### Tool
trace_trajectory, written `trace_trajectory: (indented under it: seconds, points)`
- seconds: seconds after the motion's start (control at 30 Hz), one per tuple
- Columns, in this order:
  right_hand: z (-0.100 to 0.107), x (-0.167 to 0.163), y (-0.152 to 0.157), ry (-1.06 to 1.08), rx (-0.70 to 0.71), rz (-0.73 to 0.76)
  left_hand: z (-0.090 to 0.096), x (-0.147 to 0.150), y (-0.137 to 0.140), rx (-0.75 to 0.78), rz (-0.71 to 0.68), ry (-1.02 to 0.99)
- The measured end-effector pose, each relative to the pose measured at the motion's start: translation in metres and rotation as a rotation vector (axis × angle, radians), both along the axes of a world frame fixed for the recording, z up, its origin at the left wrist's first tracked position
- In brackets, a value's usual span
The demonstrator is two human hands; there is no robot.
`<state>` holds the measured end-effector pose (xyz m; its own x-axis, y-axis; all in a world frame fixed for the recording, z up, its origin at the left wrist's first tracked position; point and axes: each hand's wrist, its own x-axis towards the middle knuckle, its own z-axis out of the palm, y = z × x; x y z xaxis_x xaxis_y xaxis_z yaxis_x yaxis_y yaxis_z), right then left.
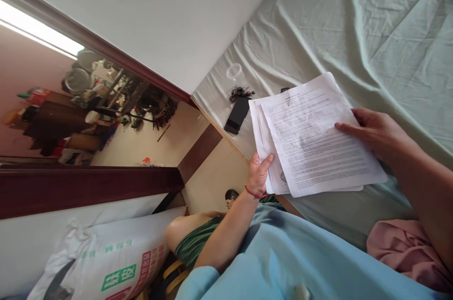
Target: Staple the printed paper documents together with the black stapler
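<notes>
Several printed paper sheets point(311, 135) are held over the edge of the bed in front of me. My left hand point(260, 171) grips the lower left side of the stack, thumb on top, with a red string round the wrist. My right hand point(375, 132) pinches the right edge of the top sheet, its thumb lying on the print. The top sheet is shifted to the right over the sheets below point(261, 135). Beyond the papers' left corner lie a black phone-like slab point(237, 115), a tangle of dark cable point(240, 94) and a clear plastic cup point(234, 73).
A pale green sheet point(318, 31) covers the bed. Pink cloth point(406, 253) lies at its near right. A large white woven sack point(116, 257) stands at lower left. Past the doorway, a rack point(130, 97) and piled household things stand in another room.
</notes>
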<state>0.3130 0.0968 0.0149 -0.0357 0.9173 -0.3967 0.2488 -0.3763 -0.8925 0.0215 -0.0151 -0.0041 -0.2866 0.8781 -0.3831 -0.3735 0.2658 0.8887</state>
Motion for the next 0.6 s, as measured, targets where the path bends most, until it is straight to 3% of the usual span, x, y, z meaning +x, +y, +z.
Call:
trace_trajectory:
  seconds: [0.1,0.27,0.4,0.5,0.6]
  points:
    - [0.0056,-0.002,-0.0023,0.121,-0.13,-0.009,0.0002,0.0004,0.0001,-0.004,0.031,-0.03]
    - [0.0058,-0.0008,-0.0017,0.176,-0.119,-0.101,-0.002,-0.003,0.0001,-0.076,0.164,0.0]
    - [0.0073,0.001,0.0001,0.222,-0.148,-0.141,-0.001,-0.0033,0.0002,-0.008,0.121,0.198]
    - [0.0097,-0.0002,-0.0002,0.232,-0.169,-0.143,-0.0004,0.0002,0.0001,0.086,0.088,0.222]
    - [0.012,-0.0029,-0.0018,0.259,-0.195,-0.145,-0.003,0.0028,0.0012,0.053,0.072,0.201]
